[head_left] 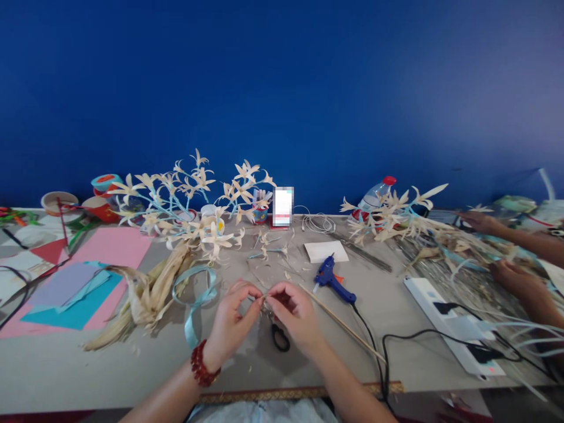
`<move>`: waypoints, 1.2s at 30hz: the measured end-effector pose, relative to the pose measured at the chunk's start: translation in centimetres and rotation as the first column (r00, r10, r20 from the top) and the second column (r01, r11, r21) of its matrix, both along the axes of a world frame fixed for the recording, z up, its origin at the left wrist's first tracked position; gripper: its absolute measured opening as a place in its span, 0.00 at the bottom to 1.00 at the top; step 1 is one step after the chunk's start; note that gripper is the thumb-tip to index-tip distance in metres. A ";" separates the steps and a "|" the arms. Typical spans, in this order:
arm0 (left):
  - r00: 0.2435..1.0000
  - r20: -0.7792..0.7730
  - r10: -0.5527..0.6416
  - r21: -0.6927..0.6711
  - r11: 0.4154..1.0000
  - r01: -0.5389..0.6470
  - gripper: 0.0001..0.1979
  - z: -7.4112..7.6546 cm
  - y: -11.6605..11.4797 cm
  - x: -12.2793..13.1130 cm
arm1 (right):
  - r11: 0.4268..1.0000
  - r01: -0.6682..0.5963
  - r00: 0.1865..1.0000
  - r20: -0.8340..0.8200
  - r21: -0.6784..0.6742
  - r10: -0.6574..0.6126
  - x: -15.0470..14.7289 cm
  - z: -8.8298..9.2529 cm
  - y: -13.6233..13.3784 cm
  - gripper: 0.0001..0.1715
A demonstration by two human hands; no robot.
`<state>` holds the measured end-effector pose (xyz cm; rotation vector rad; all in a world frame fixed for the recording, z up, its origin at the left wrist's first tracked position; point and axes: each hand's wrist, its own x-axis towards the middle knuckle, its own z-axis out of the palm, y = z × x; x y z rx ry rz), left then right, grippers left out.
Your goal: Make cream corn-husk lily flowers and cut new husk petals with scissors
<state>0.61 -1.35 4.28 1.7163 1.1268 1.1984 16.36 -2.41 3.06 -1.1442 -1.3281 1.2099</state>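
Observation:
My left hand (235, 314) and my right hand (295, 311) meet fingertip to fingertip above the table. Both pinch something small and thin between them, too fine to name. Below my fingers lies a pair of scissors with a black handle (281, 338), partly covered by my hands. A light blue ribbon (190, 324) curls beside my left hand, next to dried corn husks (145, 299). To the right of my right hand are a thin stick (348, 326) and a blue glue gun (331, 279). Small pale flower pieces (267, 252) lie beyond my hands.
Pale husk flowers on stems (167, 188) stand at the back left, more flowers (392, 211) at the right. Coloured paper (66, 320) lies left. A white power strip (449, 329) with cords lies right. At far right, another person's hands (513, 279) touch dried stalks.

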 end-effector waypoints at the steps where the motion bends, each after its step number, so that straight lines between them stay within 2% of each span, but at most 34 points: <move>1: 1.000 -0.012 0.005 0.010 1.000 -0.005 0.06 0.0 0.0 0.0 | 0.999 -0.005 0.998 0.065 0.043 0.002 0.1 0.0 0.0 0.11; 4: 0.998 -0.053 0.020 0.061 0.998 -0.016 0.07 0.2 -0.2 0.0 | 0.983 -0.015 0.973 0.229 0.184 -0.028 0.1 0.2 0.0 0.08; 7: 0.994 -0.097 0.045 0.117 0.993 -0.033 0.07 0.4 -0.5 0.2 | 0.943 -0.025 0.948 0.308 0.332 -0.083 0.0 0.2 -0.3 0.06; 11: 0.989 -0.123 0.080 0.166 0.984 -0.059 0.07 0.5 -0.9 0.7 | 0.853 0.016 0.943 0.276 0.522 -0.186 -0.4 -0.3 -1.0 0.05; 14: 0.984 -0.146 0.104 0.200 0.977 -0.073 0.07 0.1 -0.9 0.6 | 0.799 0.060 0.938 0.241 0.598 -0.251 -0.5 -0.6 -1.6 0.06; 17: 0.969 -0.191 0.156 0.196 0.973 -0.118 0.06 -0.5 -0.6 0.0 | 0.777 0.154 0.937 0.160 0.611 -0.311 -0.4 -0.4 -2.0 0.06; 20: 0.973 -0.169 0.155 0.116 0.984 -0.136 0.06 -0.3 -0.5 -0.7 | 0.808 0.245 0.934 0.092 0.536 -0.344 -0.3 0.0 -2.1 0.06; 22: 0.989 -0.139 0.048 0.083 0.996 -0.037 0.08 0.4 -0.7 -0.8 | 0.846 0.235 0.947 0.084 0.478 -0.310 -0.2 0.3 -2.0 0.06; 25: 0.985 -0.165 -0.058 0.146 0.986 0.083 0.06 1.7 -1.1 -0.3 | 0.869 0.176 0.964 0.099 0.463 -0.247 -0.5 0.5 -1.8 0.05; 28: 0.972 -0.232 -0.024 0.195 0.978 0.071 0.06 2.3 -1.2 0.4 | 0.851 0.151 0.962 0.122 0.503 -0.243 -0.8 0.5 -1.8 0.05; 32: 0.959 -0.280 0.043 0.267 0.963 0.035 0.07 1.6 -1.0 0.4 | 0.781 0.146 0.942 0.155 0.607 -0.297 -0.7 0.3 -2.0 0.06; 34: 0.950 -0.291 0.116 0.295 0.955 -0.026 0.06 1.1 -0.8 0.0 | 0.749 0.185 0.929 0.135 0.636 -0.344 -0.3 0.1 -2.1 0.07; 36: 0.945 -0.272 0.180 0.287 0.953 -0.099 0.06 0.9 -0.7 -0.4 | 0.754 0.241 0.923 0.097 0.611 -0.373 0.1 0.0 -2.0 0.06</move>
